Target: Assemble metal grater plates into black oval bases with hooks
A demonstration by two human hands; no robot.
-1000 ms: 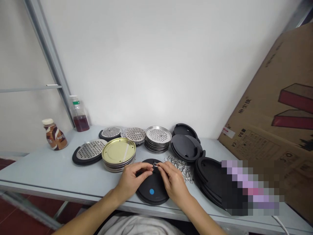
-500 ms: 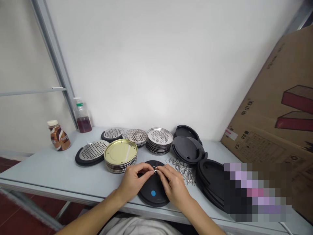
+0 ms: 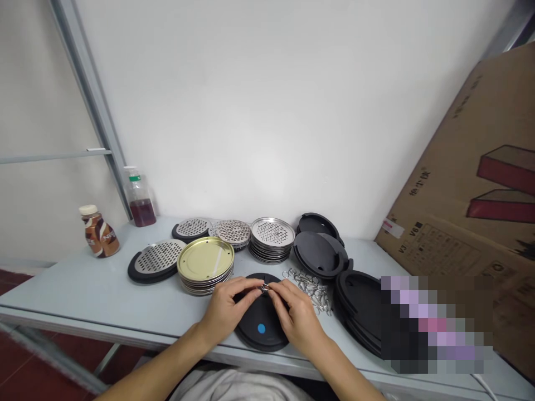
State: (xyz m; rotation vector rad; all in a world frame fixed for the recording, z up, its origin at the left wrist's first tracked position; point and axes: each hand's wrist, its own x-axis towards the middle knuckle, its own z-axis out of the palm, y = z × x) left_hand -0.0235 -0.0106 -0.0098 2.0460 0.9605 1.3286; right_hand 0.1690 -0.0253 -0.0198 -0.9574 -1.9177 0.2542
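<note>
Over a round black disc [image 3: 267, 341], my left hand [image 3: 228, 305] and my right hand [image 3: 297, 313] meet with their fingertips. Both pinch a small silver wire clip [image 3: 264, 287] between thumb and forefinger. Its exact shape is partly hidden by the fingers. A blue dot [image 3: 261, 328] marks the disc's face below the hands. Just right of my right hand lies a loose heap of bent wire clips [image 3: 313, 291]. Left of my left hand stands a stack of round metal plates [image 3: 205, 260], the top one gold-coloured.
Perforated metal plates [image 3: 273, 233] are stacked behind, and a plate in a black holder [image 3: 161, 257] lies left. Black round holders [image 3: 317, 255] sit at the right, near a pixelated patch. A cardboard box [image 3: 451, 223] leans there. Two bottles, brown [image 3: 100, 236] and clear [image 3: 141, 203], stand far left.
The wire clip has turned slightly between my fingertips. Both hands stay in nearly the same place over the disc, and the view has shifted a little.
</note>
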